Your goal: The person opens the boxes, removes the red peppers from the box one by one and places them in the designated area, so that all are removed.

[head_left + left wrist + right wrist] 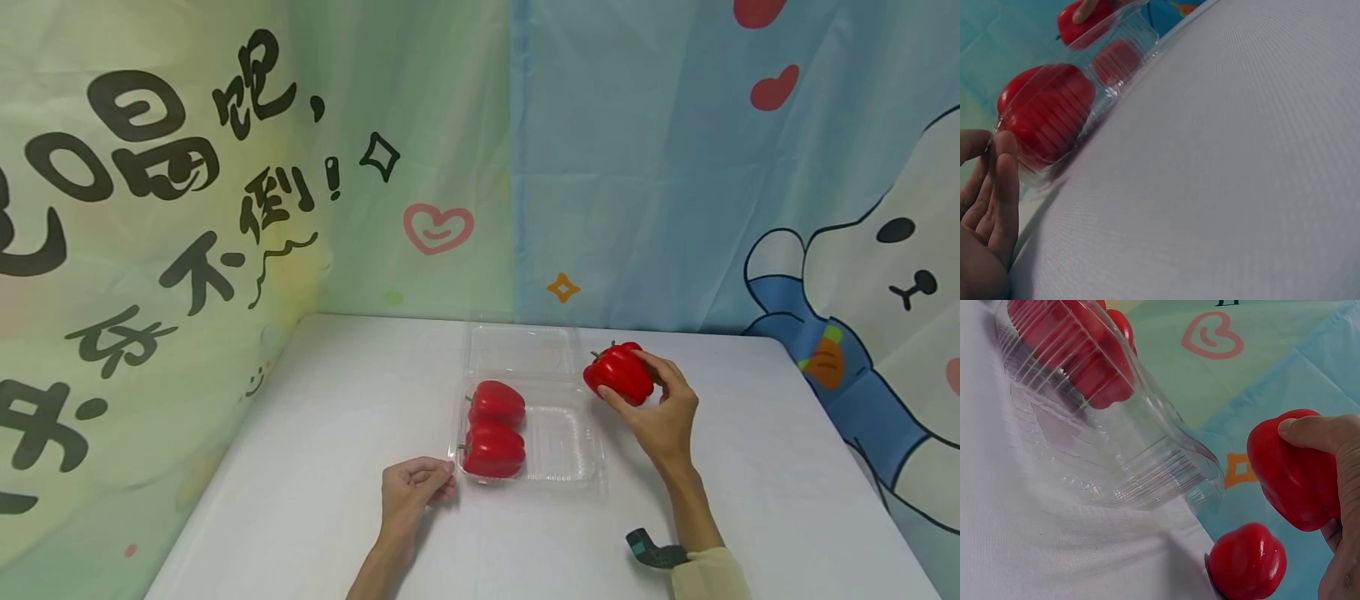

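Pinching clear container's rim (551, 480) and red pepper (621, 373) respectively, left and right hands (416, 492) (670, 418) outstretched

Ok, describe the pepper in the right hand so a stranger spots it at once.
In the head view, find the white table, then the clear container on it, with two red peppers in its left half. By the container's right side, the right hand grips another red pepper. That grip sets it apart: no other pepper is in a hand.

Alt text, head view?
Right hand holds a red bell pepper near the right edge of an open, clear plastic clamshell. Two more red peppers lie in its left half; the left hand pinches its near-left corner.
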Motion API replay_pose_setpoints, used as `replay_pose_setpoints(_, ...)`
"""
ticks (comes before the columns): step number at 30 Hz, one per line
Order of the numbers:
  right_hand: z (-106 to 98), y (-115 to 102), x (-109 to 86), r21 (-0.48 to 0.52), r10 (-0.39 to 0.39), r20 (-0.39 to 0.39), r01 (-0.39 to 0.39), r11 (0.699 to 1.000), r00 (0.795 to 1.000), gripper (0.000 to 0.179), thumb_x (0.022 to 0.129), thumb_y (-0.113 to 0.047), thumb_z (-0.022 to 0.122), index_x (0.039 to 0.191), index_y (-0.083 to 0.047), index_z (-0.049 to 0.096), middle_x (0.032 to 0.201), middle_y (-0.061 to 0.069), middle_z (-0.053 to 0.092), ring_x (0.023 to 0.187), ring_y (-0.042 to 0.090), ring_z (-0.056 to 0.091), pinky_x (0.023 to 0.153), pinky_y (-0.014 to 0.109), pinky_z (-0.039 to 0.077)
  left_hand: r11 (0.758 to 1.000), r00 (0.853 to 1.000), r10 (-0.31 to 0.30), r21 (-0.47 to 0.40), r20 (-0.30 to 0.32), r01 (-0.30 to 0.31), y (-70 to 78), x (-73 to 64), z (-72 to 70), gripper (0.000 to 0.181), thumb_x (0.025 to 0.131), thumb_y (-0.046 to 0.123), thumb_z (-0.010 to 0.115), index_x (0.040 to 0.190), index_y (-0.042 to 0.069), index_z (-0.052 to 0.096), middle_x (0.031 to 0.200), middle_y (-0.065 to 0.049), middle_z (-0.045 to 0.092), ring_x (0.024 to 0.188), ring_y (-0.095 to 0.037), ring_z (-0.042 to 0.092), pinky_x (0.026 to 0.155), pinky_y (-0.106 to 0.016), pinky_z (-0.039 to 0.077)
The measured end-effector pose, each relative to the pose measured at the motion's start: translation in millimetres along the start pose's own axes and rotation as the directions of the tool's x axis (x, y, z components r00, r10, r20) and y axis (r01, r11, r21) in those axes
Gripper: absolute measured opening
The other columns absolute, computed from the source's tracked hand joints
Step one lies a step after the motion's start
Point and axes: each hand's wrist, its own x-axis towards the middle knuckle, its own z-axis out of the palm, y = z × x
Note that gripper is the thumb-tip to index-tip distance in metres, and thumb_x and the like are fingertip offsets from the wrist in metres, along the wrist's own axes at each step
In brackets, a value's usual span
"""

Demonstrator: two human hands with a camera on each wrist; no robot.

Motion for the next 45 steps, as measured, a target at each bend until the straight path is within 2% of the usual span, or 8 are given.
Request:
replay_pose_setpoints(9,-3,1,-0.2,-0.012,0.001,-0.019,-0.001,1.0,1.0,0.073,0.078,-0.002,0.095,0.145,-0.008,0.068,0.141,0.016,0.072,0.119,-0.005,0.058,0.099,0.002,0.048,1.0,1.0,0.007,0.003,0.0,-0.007,0.8,0.4,0.0,0.022,0.094,0.012,0.083,0.103,-0.008,0.078,0.089,-0.021,0.082,0.071,-0.014,0.077,0.068,-0.024,0.066)
replay_pose_setpoints(26,-8,3,-0.2,-0.034,0.022,-0.043,-0.024,0.999,0.999,0.072,0.077,-0.004,0.096,0.144,-0.008,0.068,0.14,0.015,0.072,0.116,-0.005,0.058,0.097,0.002,0.047,1.0,1.0,-0.002,0.001,-0.004,0.002,-0.1,1.7,1.0,0.021,0.094,0.011,0.083,0.103,-0.008,0.079,0.088,-0.02,0.082,0.071,-0.014,0.077,0.068,-0.024,0.067)
replay_pose_setpoints(33,-11,4,1.0,-0.03,0.009,-0.057,-0.01,0.999,0.998,0.071,0.078,-0.004,0.096,0.143,-0.007,0.069,0.138,0.015,0.073,0.116,-0.004,0.059,0.097,0.003,0.048,1.0,1.0,-0.002,0.004,-0.002,0.002,0.3,1.0,0.2,0.02,0.094,0.01,0.082,0.102,-0.008,0.079,0.088,-0.019,0.082,0.07,-0.014,0.077,0.068,-0.024,0.067)
replay_pose_setpoints(45,-14,11,-0.4,-0.053,0.028,-0.083,-0.032,0.998,0.996,0.073,0.078,-0.006,0.096,0.146,-0.01,0.068,0.143,0.013,0.072,0.119,-0.005,0.058,0.098,0.001,0.047,1.0,1.0,0.002,0.008,-0.011,-0.002,0.5,0.3,0.7,0.023,0.094,0.011,0.083,0.103,-0.009,0.078,0.087,-0.017,0.083,0.07,-0.013,0.077,0.068,-0.024,0.067)
